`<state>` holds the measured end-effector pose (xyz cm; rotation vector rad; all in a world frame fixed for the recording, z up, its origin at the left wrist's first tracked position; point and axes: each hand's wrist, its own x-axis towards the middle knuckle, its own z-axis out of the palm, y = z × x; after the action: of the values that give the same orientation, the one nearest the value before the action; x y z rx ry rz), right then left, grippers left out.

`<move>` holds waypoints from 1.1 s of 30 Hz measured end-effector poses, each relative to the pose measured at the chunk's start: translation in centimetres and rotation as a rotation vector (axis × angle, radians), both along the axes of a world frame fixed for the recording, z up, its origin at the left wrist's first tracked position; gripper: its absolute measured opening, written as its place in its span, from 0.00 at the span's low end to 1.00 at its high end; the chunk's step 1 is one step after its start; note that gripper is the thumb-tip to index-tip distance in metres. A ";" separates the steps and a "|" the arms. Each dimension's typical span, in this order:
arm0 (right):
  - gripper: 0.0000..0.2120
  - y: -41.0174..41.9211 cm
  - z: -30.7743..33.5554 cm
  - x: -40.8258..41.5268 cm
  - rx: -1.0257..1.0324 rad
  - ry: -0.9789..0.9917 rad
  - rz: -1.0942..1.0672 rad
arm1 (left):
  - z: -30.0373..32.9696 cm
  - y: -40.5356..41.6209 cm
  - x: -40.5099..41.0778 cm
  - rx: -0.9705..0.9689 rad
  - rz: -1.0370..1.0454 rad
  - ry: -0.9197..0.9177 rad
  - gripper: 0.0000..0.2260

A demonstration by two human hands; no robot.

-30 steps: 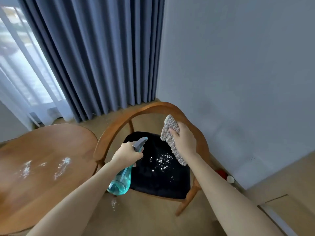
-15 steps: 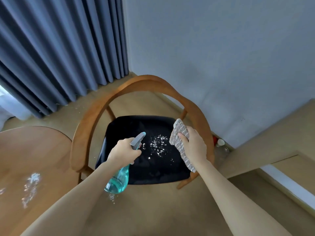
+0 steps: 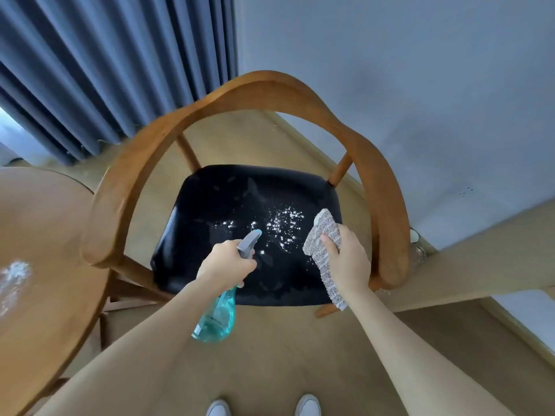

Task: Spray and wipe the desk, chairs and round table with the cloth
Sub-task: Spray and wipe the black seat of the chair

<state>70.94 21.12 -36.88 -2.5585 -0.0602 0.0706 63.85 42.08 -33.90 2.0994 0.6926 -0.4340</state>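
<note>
A wooden chair (image 3: pixel 138 163) with a curved backrest and a black seat (image 3: pixel 210 223) stands in front of me. White spray foam (image 3: pixel 282 223) speckles the seat's right half. My left hand (image 3: pixel 225 265) grips a teal spray bottle (image 3: pixel 217 318) by its grey head, nozzle aimed at the seat. My right hand (image 3: pixel 348 259) holds a grey-beige cloth (image 3: pixel 322 232) just above the seat's right edge, beside the foam. The round wooden table (image 3: pixel 45 250) is at the left, with a foam patch (image 3: pixel 13 273) on it.
Blue-grey curtains (image 3: pixel 105 64) hang behind the chair, with a pale wall (image 3: pixel 405 85) to the right. A small jar (image 3: pixel 416 253) sits on the floor by the wall. A wooden desk edge (image 3: pixel 480 256) juts in at the right. My white shoes (image 3: pixel 261 406) show at the bottom.
My view has tilted down and closer over the chair. Both hands stayed over the seat; the cloth hand has dropped lower toward the seat's right edge.
</note>
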 end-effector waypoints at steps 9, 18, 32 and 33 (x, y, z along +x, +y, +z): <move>0.16 -2.6 -6.1 1.7 0.051 0.026 0.033 | -6.7 -3.8 1.5 0.061 0.037 0.076 0.02; 0.16 -3.0 -6.2 1.4 0.115 0.031 0.026 | -6.5 -5.8 1.4 0.242 -0.007 0.136 0.02; 0.18 -0.9 -5.7 0.7 0.065 -0.006 0.056 | -6.2 -3.2 -0.6 0.298 -0.034 0.207 0.07; 0.18 -0.6 -5.7 0.7 0.065 -0.013 0.065 | -6.2 -2.9 -0.7 0.290 -0.017 0.207 0.07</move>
<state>71.60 20.47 -42.54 -2.4923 -0.1491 0.0753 63.12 39.17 -40.13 2.3544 0.9025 -0.5966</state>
